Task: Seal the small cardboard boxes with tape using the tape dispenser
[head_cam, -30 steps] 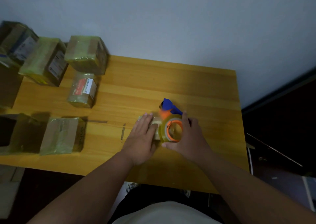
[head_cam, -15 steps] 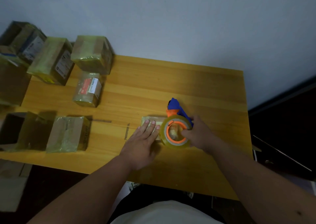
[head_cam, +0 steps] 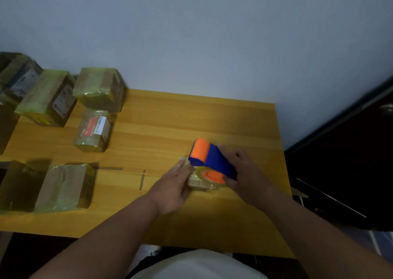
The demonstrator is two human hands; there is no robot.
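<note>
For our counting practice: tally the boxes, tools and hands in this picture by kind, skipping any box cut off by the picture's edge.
Boxes: 5
Tape dispenser: 1
Hands: 2, left hand and right hand
Total: 8

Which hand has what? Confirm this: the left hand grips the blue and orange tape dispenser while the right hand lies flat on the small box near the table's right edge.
Wrong: the hands are swapped. In the head view the right hand grips the blue and orange tape dispenser, while the left hand lies flat on the small box near the table's right edge.
</note>
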